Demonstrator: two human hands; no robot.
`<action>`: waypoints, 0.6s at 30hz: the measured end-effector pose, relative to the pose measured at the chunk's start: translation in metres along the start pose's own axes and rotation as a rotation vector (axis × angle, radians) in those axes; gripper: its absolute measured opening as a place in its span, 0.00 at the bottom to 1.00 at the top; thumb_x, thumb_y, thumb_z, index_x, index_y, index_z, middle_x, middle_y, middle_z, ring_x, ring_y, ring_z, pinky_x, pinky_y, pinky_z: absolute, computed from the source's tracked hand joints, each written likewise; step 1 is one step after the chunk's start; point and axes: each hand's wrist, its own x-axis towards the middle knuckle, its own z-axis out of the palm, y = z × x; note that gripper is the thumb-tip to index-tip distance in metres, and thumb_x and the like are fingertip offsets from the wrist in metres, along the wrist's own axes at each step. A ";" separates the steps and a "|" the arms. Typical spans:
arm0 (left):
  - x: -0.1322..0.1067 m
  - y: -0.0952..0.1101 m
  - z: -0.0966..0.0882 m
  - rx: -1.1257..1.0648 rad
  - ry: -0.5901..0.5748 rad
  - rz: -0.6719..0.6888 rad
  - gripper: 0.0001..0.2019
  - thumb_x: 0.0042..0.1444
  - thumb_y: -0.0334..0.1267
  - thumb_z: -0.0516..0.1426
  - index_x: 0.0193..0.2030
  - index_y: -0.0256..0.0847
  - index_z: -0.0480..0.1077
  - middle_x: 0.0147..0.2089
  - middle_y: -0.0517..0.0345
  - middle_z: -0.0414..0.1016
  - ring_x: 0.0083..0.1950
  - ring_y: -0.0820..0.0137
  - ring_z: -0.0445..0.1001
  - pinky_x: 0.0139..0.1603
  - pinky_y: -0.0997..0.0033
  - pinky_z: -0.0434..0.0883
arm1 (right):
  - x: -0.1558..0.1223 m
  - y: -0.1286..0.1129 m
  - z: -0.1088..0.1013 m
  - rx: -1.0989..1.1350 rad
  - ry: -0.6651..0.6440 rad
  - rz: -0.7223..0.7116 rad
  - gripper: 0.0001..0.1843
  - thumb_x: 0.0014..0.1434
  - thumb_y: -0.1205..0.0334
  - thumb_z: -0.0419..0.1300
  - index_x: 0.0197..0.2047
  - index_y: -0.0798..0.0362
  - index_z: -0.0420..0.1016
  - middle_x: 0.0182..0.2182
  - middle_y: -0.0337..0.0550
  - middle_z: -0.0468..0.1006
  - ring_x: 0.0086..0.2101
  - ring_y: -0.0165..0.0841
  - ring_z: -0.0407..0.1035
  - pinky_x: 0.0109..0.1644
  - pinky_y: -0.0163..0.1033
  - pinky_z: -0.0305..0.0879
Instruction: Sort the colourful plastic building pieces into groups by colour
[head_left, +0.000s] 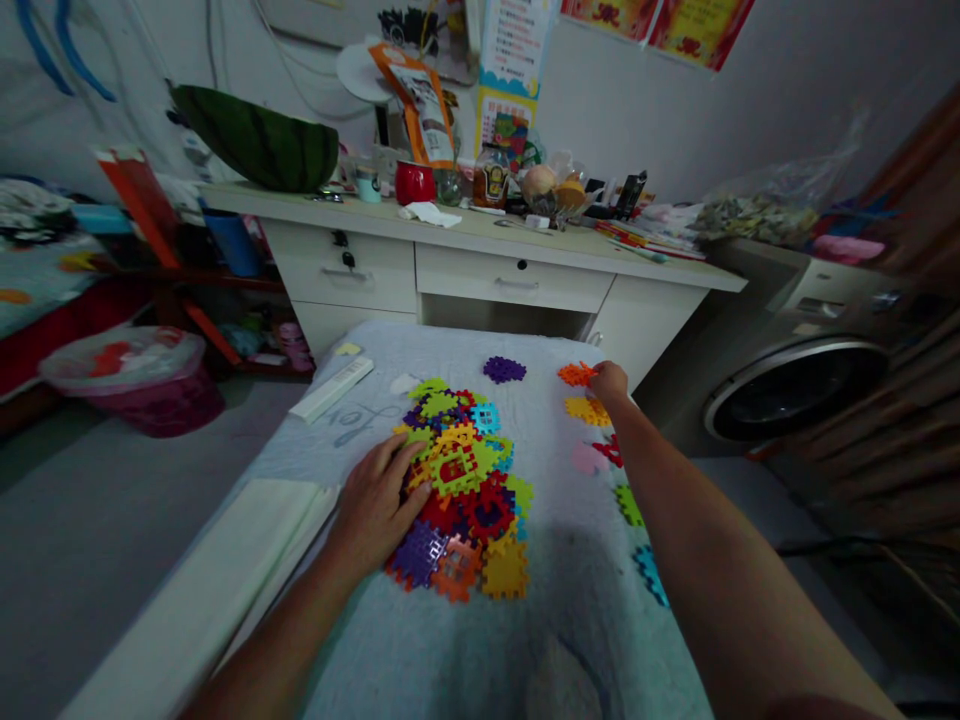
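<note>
Left hand (379, 500) lies flat and open on the block pile (465, 490) — right hand (609, 383) touches an orange block (576, 374), grip too hidden to tell.

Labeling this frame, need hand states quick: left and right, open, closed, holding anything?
Left hand: open, flat on the tile pile.
Right hand: at the orange tile; grip cannot be told.

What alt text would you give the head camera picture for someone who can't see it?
A person's left hand rests flat on a pile of colourful plastic tiles on a cloth-covered table, while the right hand touches an orange tile lying apart. Behind stands a cluttered desk with a watermelon.
</note>
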 end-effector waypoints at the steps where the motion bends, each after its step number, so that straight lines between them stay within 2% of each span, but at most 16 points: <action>1: 0.000 0.000 0.000 0.002 0.000 0.003 0.22 0.60 0.47 0.53 0.60 0.47 0.66 0.63 0.49 0.64 0.63 0.55 0.65 0.63 0.48 0.64 | -0.003 -0.005 -0.001 0.001 0.017 0.023 0.14 0.54 0.79 0.52 0.38 0.63 0.77 0.34 0.56 0.77 0.37 0.37 0.68 0.40 0.41 0.59; 3: 0.000 0.000 0.000 0.004 0.001 0.006 0.22 0.60 0.47 0.53 0.60 0.46 0.66 0.63 0.49 0.64 0.63 0.55 0.64 0.62 0.48 0.64 | -0.010 -0.019 -0.002 0.002 0.043 0.072 0.15 0.56 0.77 0.52 0.43 0.62 0.77 0.41 0.57 0.77 0.41 0.37 0.69 0.44 0.40 0.61; 6: 0.000 0.001 -0.001 0.007 -0.002 0.006 0.22 0.60 0.46 0.52 0.60 0.45 0.66 0.63 0.48 0.64 0.64 0.54 0.64 0.62 0.47 0.64 | -0.029 -0.052 0.000 0.064 -0.010 -0.027 0.13 0.57 0.71 0.56 0.44 0.56 0.77 0.43 0.49 0.79 0.43 0.34 0.71 0.48 0.36 0.63; 9: 0.000 0.002 -0.001 0.008 -0.005 0.014 0.22 0.61 0.46 0.52 0.60 0.44 0.66 0.63 0.48 0.64 0.64 0.55 0.64 0.63 0.48 0.64 | -0.059 -0.089 0.010 0.224 -0.260 -0.278 0.11 0.57 0.68 0.58 0.43 0.55 0.77 0.41 0.45 0.80 0.39 0.32 0.72 0.47 0.36 0.66; 11: 0.000 0.002 -0.001 0.001 0.002 0.021 0.22 0.61 0.46 0.53 0.61 0.45 0.66 0.63 0.49 0.64 0.63 0.55 0.64 0.63 0.48 0.64 | -0.079 -0.111 0.020 0.277 -0.366 -0.350 0.14 0.56 0.67 0.60 0.47 0.54 0.76 0.44 0.45 0.79 0.38 0.31 0.72 0.47 0.36 0.66; 14: 0.000 0.002 -0.001 -0.017 0.012 0.014 0.22 0.60 0.45 0.53 0.61 0.46 0.66 0.62 0.50 0.65 0.63 0.56 0.64 0.63 0.49 0.64 | -0.101 -0.131 0.034 0.321 -0.382 -0.338 0.21 0.56 0.70 0.58 0.54 0.54 0.72 0.49 0.46 0.77 0.40 0.31 0.72 0.47 0.36 0.66; 16: 0.001 0.002 -0.001 -0.030 0.016 0.009 0.22 0.60 0.45 0.53 0.60 0.47 0.66 0.62 0.50 0.65 0.63 0.57 0.64 0.63 0.50 0.64 | -0.108 -0.135 0.040 0.328 -0.368 -0.284 0.21 0.55 0.71 0.57 0.53 0.54 0.72 0.46 0.45 0.79 0.39 0.31 0.71 0.46 0.35 0.66; 18: 0.001 0.002 -0.001 -0.042 0.019 0.006 0.21 0.60 0.46 0.53 0.60 0.47 0.67 0.62 0.51 0.65 0.62 0.58 0.64 0.63 0.50 0.64 | -0.112 -0.134 0.042 0.339 -0.340 -0.221 0.17 0.55 0.71 0.56 0.48 0.54 0.75 0.39 0.42 0.80 0.37 0.31 0.71 0.44 0.35 0.66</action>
